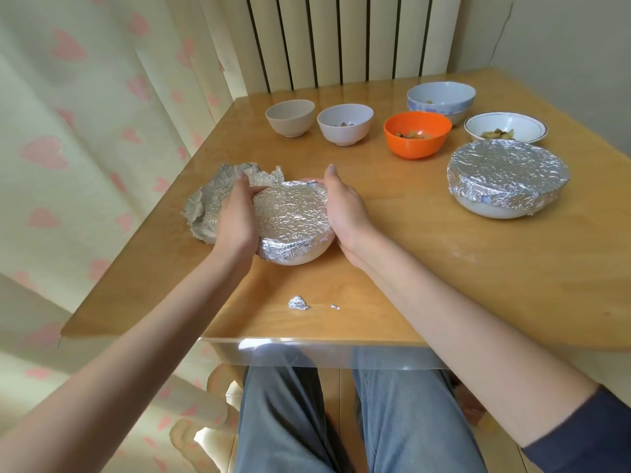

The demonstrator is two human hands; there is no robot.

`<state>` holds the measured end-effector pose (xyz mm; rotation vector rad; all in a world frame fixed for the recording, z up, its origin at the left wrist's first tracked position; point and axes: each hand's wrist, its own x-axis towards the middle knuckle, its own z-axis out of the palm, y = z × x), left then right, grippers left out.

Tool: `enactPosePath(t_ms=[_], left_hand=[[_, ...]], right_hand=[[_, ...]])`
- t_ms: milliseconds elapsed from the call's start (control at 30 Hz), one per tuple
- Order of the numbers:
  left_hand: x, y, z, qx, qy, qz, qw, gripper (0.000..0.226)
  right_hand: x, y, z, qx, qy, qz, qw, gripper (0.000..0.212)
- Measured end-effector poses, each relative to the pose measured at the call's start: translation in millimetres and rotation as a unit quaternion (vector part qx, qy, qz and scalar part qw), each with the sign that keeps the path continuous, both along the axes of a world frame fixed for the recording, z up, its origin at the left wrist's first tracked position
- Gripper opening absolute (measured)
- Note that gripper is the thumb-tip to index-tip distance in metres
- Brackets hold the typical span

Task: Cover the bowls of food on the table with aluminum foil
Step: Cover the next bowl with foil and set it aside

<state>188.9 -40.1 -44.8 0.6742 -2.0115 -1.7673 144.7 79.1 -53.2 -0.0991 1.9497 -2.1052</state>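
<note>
A white bowl with crinkled foil over its top (293, 220) stands in the middle of the wooden table (426, 268). My left hand (235, 216) presses against the bowl's left side and my right hand (345, 209) against its right side, with the fingers fairly straight along the foil edge. A loose crumpled foil sheet (211, 196) lies just behind my left hand. At the right sits a larger foil-covered bowl (505, 175). Uncovered bowls stand at the back: a beige one (290, 117), a white one (345, 124), an orange one (416, 134), a blue-patterned one (440, 97) and a shallow rimmed one (505, 128).
Two small foil scraps (298, 303) lie near the table's front edge. A curtain with pink hearts (85, 131) hangs at the left and a radiator (341, 39) stands behind the table. My knees are under the front edge.
</note>
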Motion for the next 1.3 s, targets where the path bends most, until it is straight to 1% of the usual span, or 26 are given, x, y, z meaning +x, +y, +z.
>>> enactPosePath(t_ms=[100,233,433,500,567,600,700,767,833,900,967,1067,1133,1200,1300], left_hand=[[0.8,3.2,1.2,0.012,0.013,0.008,1.000,0.050],[1.3,2.3,1.6,0.039,0.006,-0.009,0.999,0.049],[6.5,2.3,2.8,0.040,0.007,-0.045,0.998,0.055],[10.1,-3.8,4.8,0.051,0.003,-0.078,0.996,0.060],[12.2,-12.9,4.7,0.085,0.003,-0.087,0.993,0.065],[13.4,-16.7,4.4,0.104,0.013,-0.083,0.991,0.066],[15.6,-19.2,1.0,0.115,0.044,-0.089,0.988,0.067],[16.4,-13.7,-1.6,0.102,0.047,-0.098,0.989,0.066],[15.9,-6.4,-3.8,0.095,0.057,-0.090,0.990,0.064],[14.1,-0.8,-5.0,0.088,0.072,-0.069,0.991,0.062],[12.2,2.5,-6.2,0.082,0.085,-0.045,0.992,0.059],[11.0,3.1,-7.4,0.078,0.084,-0.031,0.993,0.057],[12.1,-0.1,-7.5,0.078,0.068,-0.050,0.993,0.057],[13.7,-8.0,-7.5,0.098,0.054,-0.085,0.990,0.058],[13.8,-23.9,-7.9,0.113,0.038,-0.127,0.985,0.064]], right_hand=[[-0.2,-1.0,-2.2,-0.011,-0.016,-0.004,1.000,0.066],[-1.0,0.4,-1.6,-0.008,-0.028,0.001,1.000,0.075],[0.7,0.9,0.7,0.013,-0.026,-0.008,1.000,0.074],[2.8,3.2,3.3,0.033,-0.026,0.010,0.999,0.082],[1.4,6.6,4.9,0.052,-0.023,0.029,0.998,0.099],[0.3,8.8,6.7,0.058,-0.016,0.025,0.998,0.099],[-6.8,14.3,12.5,0.065,0.035,-0.007,0.997,0.075],[-7.1,12.7,16.6,0.057,0.055,0.022,0.997,0.071],[-1.5,8.3,20.5,0.069,0.063,0.049,0.994,0.068],[2.1,5.4,19.7,0.095,0.074,0.036,0.992,0.063],[1.0,3.9,17.4,0.110,0.088,0.025,0.990,0.061],[-1.0,3.2,15.5,0.122,0.092,0.024,0.988,0.070],[-0.6,4.5,14.8,0.125,0.099,0.026,0.987,0.071],[-1.0,5.0,15.8,0.120,0.091,0.034,0.988,0.070],[-2.1,7.2,18.1,0.073,0.036,0.071,0.994,0.068]])
